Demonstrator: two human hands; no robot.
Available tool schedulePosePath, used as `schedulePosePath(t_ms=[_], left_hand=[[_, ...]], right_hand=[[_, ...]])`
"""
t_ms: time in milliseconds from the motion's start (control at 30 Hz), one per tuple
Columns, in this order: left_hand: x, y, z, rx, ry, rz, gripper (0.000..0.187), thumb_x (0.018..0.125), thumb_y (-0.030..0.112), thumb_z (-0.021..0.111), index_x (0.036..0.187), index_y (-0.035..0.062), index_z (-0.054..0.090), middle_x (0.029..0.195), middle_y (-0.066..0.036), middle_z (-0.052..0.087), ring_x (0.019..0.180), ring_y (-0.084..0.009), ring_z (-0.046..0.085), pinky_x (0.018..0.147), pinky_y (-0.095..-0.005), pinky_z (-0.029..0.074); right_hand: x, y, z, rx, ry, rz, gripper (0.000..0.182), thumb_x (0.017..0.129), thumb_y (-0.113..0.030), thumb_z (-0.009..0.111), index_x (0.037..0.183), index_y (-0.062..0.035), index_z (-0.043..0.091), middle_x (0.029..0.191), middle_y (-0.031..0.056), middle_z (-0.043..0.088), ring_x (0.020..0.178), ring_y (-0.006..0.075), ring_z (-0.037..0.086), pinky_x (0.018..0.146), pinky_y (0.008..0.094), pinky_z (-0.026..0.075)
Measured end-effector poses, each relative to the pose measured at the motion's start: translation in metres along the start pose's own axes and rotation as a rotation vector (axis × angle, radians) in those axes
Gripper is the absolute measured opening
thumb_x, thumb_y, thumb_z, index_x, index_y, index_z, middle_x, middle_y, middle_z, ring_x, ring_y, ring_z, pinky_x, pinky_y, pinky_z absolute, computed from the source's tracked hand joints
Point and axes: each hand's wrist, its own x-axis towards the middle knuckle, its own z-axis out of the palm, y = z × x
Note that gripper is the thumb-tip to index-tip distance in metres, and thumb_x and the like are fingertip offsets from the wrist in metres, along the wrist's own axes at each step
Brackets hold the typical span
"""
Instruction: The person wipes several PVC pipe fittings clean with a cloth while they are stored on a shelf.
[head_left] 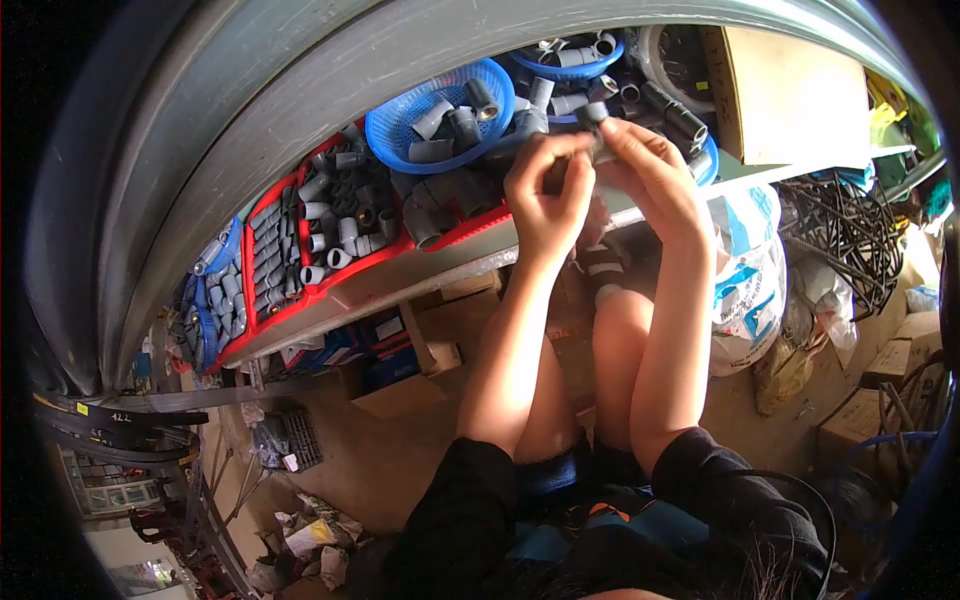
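Note:
A small grey pipe fitting [591,113] is held up over the front edge of the shelf. My right hand [655,178] pinches it between thumb and fingers. Close against its lower left side, my left hand [548,190] is closed, thumb and fingertips meeting at the fitting; those fingertips are slightly blurred. Just left of the hands, a blue basket [385,125] holds several grey fittings. Below it, a red tray [415,242] contains larger dark elbow fittings and many smaller grey ones.
Another blue basket [575,72] with fittings stands farther back. A cardboard box [795,95] sits at the shelf's right end. White plastic bags [750,285] hang or stand below it. Open cartons [425,345] lie under the shelf. Large grey pipes [200,130] arch across the upper left.

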Motion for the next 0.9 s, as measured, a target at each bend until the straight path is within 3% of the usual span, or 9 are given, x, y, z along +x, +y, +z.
schedulePosePath(t_ms=[100, 167, 233, 333, 400, 567, 633, 800, 900], left_hand=[[-0.002, 0.000, -0.003, -0.004, -0.085, 0.045, 0.011, 0.085, 0.001, 0.056, 0.093, -0.0014, 0.063, 0.079, 0.002, 0.053, 0.064, -0.0027, 0.045, 0.057, -0.0179, 0.036], [-0.001, 0.004, 0.002, -0.007, 0.061, 0.016, 0.012, 0.079, 0.000, 0.059, 0.090, 0.0002, 0.065, 0.075, -0.005, 0.057, 0.068, -0.0130, 0.052, 0.062, -0.0246, 0.041], [0.003, 0.005, 0.006, -0.028, 0.202, 0.047, 0.014, 0.084, 0.001, 0.059, 0.097, 0.0002, 0.065, 0.082, -0.006, 0.057, 0.072, -0.0136, 0.052, 0.064, -0.0254, 0.042], [0.002, 0.003, 0.000, -0.036, 0.119, -0.004, 0.013, 0.082, 0.000, 0.058, 0.093, 0.0005, 0.065, 0.082, -0.005, 0.056, 0.068, -0.0127, 0.051, 0.061, -0.0247, 0.042], [0.004, 0.005, -0.003, 0.111, -0.015, 0.123, 0.012, 0.079, -0.002, 0.058, 0.088, 0.0023, 0.065, 0.079, -0.004, 0.054, 0.068, -0.0113, 0.051, 0.059, -0.0230, 0.040], [0.003, 0.013, 0.008, 0.207, 0.053, 0.162, 0.013, 0.082, 0.000, 0.058, 0.093, 0.0016, 0.065, 0.083, -0.005, 0.057, 0.076, -0.0148, 0.055, 0.067, -0.0257, 0.044], [0.004, 0.014, 0.011, 0.110, 0.169, 0.048, 0.013, 0.085, 0.001, 0.058, 0.096, 0.0006, 0.065, 0.084, -0.005, 0.057, 0.078, -0.0126, 0.054, 0.067, -0.0240, 0.043], [0.000, 0.001, -0.001, 0.090, -0.090, 0.048, 0.014, 0.082, -0.003, 0.054, 0.090, -0.0001, 0.065, 0.080, -0.003, 0.055, 0.064, -0.0084, 0.051, 0.057, -0.0216, 0.040], [0.000, 0.009, 0.005, 0.119, -0.061, 0.090, 0.015, 0.080, -0.004, 0.055, 0.089, 0.0008, 0.066, 0.079, -0.004, 0.056, 0.069, -0.0102, 0.052, 0.062, -0.0215, 0.041]], right_hand=[[0.001, 0.000, -0.006, -0.004, 0.006, 0.022, 0.029, 0.088, -0.028, 0.064, 0.107, -0.0049, 0.065, 0.097, 0.0003, 0.065, 0.086, 0.0058, 0.059, 0.080, 0.0221, 0.049], [0.000, 0.000, -0.008, -0.019, -0.061, 0.071, 0.029, 0.088, -0.028, 0.064, 0.107, -0.0049, 0.064, 0.097, 0.0004, 0.065, 0.087, 0.0063, 0.060, 0.080, 0.0222, 0.050], [-0.005, -0.004, -0.005, -0.061, -0.161, 0.067, 0.033, 0.087, -0.029, 0.065, 0.109, -0.0049, 0.063, 0.097, 0.0019, 0.065, 0.089, 0.0082, 0.061, 0.078, 0.0237, 0.052], [-0.003, -0.001, 0.003, 0.049, -0.080, 0.026, 0.036, 0.090, -0.024, 0.062, 0.119, -0.0036, 0.058, 0.101, 0.0030, 0.064, 0.086, 0.0092, 0.062, 0.079, 0.0248, 0.053], [0.000, -0.002, 0.004, 0.133, -0.062, -0.004, 0.037, 0.092, -0.019, 0.058, 0.125, -0.0031, 0.054, 0.105, 0.0037, 0.063, 0.084, 0.0100, 0.063, 0.081, 0.0250, 0.053], [-0.001, -0.002, -0.008, 0.019, -0.114, 0.042, 0.038, 0.092, -0.021, 0.058, 0.125, -0.0029, 0.053, 0.107, 0.0050, 0.063, 0.092, 0.0113, 0.062, 0.082, 0.0252, 0.052], [-0.005, -0.007, -0.004, 0.028, -0.133, 0.076, 0.039, 0.092, -0.021, 0.059, 0.125, -0.0026, 0.053, 0.107, 0.0049, 0.063, 0.094, 0.0114, 0.061, 0.083, 0.0258, 0.052], [0.001, 0.003, -0.005, 0.095, -0.003, 0.011, 0.033, 0.091, -0.019, 0.059, 0.120, -0.0024, 0.058, 0.106, 0.0059, 0.064, 0.094, 0.0118, 0.061, 0.083, 0.0276, 0.051], [0.001, -0.001, -0.004, 0.096, -0.023, 0.028, 0.032, 0.092, -0.018, 0.059, 0.119, -0.0029, 0.059, 0.105, 0.0057, 0.064, 0.091, 0.0117, 0.061, 0.081, 0.0273, 0.052]])
